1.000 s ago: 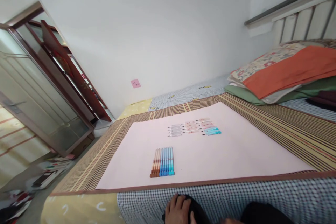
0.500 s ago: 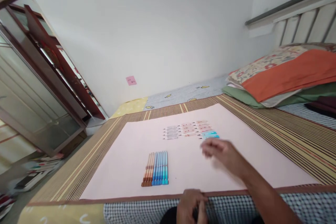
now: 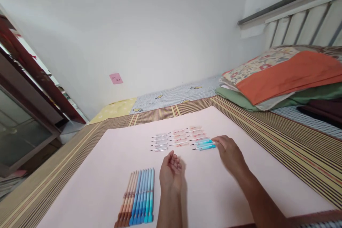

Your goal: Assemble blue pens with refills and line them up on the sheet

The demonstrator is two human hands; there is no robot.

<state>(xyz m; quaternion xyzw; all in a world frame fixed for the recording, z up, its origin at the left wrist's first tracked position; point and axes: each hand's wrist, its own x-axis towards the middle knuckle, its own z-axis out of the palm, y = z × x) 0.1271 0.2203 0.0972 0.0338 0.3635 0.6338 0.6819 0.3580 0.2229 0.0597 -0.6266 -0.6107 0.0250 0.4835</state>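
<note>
My right hand [image 3: 228, 151] reaches over the pink sheet [image 3: 208, 188], its thumb and fingertips pinched at the right end of the upper of two short blue pens [image 3: 205, 142]. A second blue pen [image 3: 204, 147] lies just below it. Left of these are short pens with reddish-patterned barrels [image 3: 177, 138] and clear ones [image 3: 160, 142], laid in columns with dark tips to the left. My left hand [image 3: 172, 171] hovers over the sheet below the clear pens, palm up, fingers loosely curled, with nothing visible in it.
Several long pens [image 3: 140, 196], shading from brown to blue, lie side by side at the sheet's lower left. The sheet rests on a striped mat [image 3: 88, 146] on a bed. Folded bedding [image 3: 280, 78] is piled at the right, below a radiator [image 3: 307, 28].
My left hand has come up from the bed's near edge to over the sheet. My right hand has moved to the blue pens' right end. The view has shifted right.
</note>
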